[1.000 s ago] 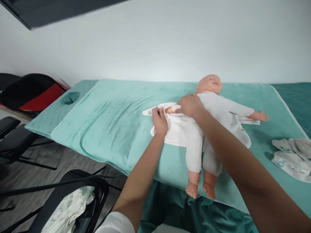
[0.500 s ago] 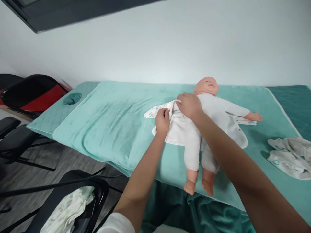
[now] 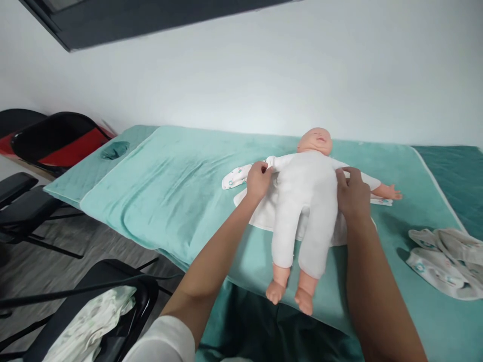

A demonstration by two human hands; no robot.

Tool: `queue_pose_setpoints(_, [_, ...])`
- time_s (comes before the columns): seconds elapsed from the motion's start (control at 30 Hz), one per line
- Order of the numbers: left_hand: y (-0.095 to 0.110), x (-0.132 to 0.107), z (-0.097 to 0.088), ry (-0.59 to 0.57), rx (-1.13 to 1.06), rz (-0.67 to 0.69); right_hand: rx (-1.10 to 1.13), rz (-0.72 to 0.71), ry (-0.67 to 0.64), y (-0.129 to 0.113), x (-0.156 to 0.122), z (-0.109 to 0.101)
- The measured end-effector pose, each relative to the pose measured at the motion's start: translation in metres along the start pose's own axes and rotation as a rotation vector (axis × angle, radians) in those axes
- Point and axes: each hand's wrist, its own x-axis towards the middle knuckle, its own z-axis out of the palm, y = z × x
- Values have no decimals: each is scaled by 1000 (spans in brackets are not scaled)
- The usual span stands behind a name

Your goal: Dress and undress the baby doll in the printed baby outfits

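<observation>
The baby doll (image 3: 305, 201) lies face up on an open white garment (image 3: 260, 215) spread over the teal towel (image 3: 177, 201) that covers the surface. The left hand (image 3: 259, 180) is closed around the doll's arm at the shoulder. The right hand (image 3: 352, 193) rests open and flat against the doll's other side. Folded patterned baby clothes (image 3: 441, 256) lie well apart at the right.
</observation>
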Motion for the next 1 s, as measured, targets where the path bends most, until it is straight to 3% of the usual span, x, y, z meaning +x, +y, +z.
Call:
queue_pose_setpoints(0.27, [44,13,10,-76,-120,53,676,97,-213,0,-3,25])
queue_pose_setpoints(0.4, [61,22,7,-67,-203,60,765,60,-305,0,-6,35])
queue_pose_setpoints(0.57, [74,19,-9,-193,-58,26,738,55,-388,-4,-8,36])
queue_pose_setpoints(0.63, [85,10,-23,-285,-100,-10,728,46,-384,-5,-9,36])
queue_pose_setpoints(0.77, [113,-10,-52,-669,-330,-22,743,55,-367,-3,-8,40])
queue_pose_setpoints(0.8, [117,-12,-57,-717,-364,-10,747,50,-376,-2,-8,40])
queue_pose_setpoints(0.87, [116,-13,-58,-653,-362,20,739,31,-410,0,-7,41])
queue_pose_setpoints(1.0, [89,-6,-35,-294,-45,130,706,-1,-417,1,-8,40])
